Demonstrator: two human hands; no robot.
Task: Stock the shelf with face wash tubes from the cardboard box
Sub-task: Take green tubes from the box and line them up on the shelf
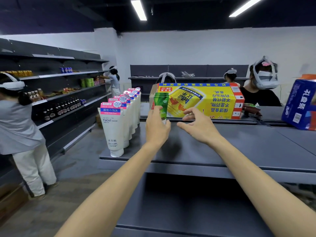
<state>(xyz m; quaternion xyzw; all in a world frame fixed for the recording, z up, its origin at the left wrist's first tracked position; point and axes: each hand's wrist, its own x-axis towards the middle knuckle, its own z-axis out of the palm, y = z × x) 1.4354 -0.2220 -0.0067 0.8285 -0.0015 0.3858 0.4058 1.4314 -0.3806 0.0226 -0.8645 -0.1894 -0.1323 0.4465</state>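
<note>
A row of several white face wash tubes with pink and blue tops stands upright along the left edge of the grey shelf top. Green face wash tubes stand upright in a short row in front of the yellow cardboard box, which lies upside down at the back of the shelf. My left hand grips the nearest green tube near its base. My right hand hovers just right of it with fingers spread and holds nothing.
A blue carton sits at the shelf's right end. Dark shelving with bottles and snacks runs along the left wall, where a person stands close by. Other people with headsets stand behind the box and further back.
</note>
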